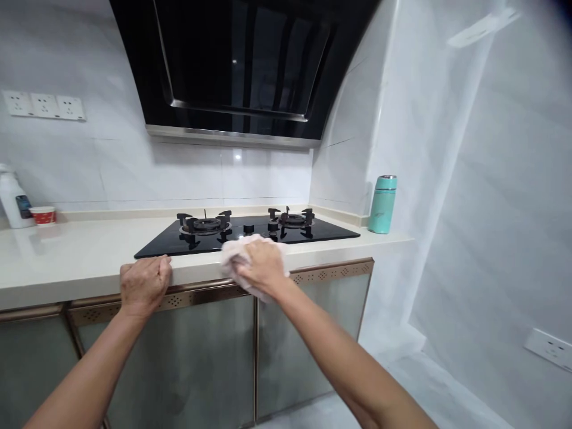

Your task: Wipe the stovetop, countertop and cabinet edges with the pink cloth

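White cloth [232, 260], one piece, lies bunched at the desk's near edge, just in front of the cooktop and overlapping its near rim in view; whether it touches the glass I cannot tell. From the far left, one white bottle [16, 202] with a dark label stands on the pale desk [67, 247], with one red-and-white cup [43, 215] just to its right. Above them, three wall sockets [43, 106] sit in a row. Next, the left hand [145, 283] rests on the near edge, its fingers curled together into a fist. To its right and farther back is one black gas cooktop [250, 239] with two burners and two knobs, under one black range hood [196, 59]. The right hand [264, 263] has its fingers clamped on the cloth. Farther right, one turquoise flask [383, 205] stands upright near the desk's right end. One more socket [552, 348] is low on the right wall.
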Motion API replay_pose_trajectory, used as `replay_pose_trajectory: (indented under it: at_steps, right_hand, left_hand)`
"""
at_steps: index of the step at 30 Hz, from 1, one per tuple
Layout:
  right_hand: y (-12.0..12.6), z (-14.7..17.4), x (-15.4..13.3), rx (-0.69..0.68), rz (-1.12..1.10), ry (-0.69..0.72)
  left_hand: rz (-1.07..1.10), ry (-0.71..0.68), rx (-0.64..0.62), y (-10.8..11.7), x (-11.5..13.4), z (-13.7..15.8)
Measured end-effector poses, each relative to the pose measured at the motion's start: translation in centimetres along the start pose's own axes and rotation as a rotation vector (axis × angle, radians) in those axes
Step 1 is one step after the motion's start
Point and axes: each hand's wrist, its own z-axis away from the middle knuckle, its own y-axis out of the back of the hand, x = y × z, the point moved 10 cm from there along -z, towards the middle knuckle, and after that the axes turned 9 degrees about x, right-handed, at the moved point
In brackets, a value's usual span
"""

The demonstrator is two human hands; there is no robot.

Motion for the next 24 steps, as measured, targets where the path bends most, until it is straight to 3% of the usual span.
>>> replay_pose_trajectory:
  at_steps: [3, 6, 8, 10, 15, 18, 21, 24]
  right_hand:
    - [-1.3, -0.4, -5.5, 0.009, 0.031, 0.151]
    - [-1.6, -0.1, -5.9, -0.002, 0.001, 0.255]
    - [-0.8, 0.5, -3.4, -0.008, -0.048, 0.299]
    - [0.6, 1.1, 1.3, -0.007, -0.085, 0.256]
    - [4.8, 3.4, 17.5, -0.019, 0.004, -0.158]
    - [6.4, 4.9, 24.3, -0.015, 0.128, -0.374]
    - [6.1, 4.8, 25.3, -0.04, 0.257, -0.433]
    - [4.7, 3.6, 20.5, -0.038, 0.328, -0.372]
  left_hand:
    - [0.042, 0.032, -0.004, -0.1, -0.4, 0.0]
    - [0.06, 0.046, -0.007, -0.2, -0.5, 0.0]
    - [0.053, 0.03, -0.011, -0.2, -0.3, -0.1]
    - [0.03, 0.005, -0.012, -0.1, -0.1, -0.1]
    - [-0.022, 0.017, 0.029, 0.2, 0.2, 0.0]
    - [-0.034, 0.039, 0.038, 0.2, 0.4, 0.1]
    - [-0.034, 0.046, 0.04, 0.3, 0.7, 0.2]
    - [-0.033, 0.065, 0.057, 0.6, 0.8, 0.2]
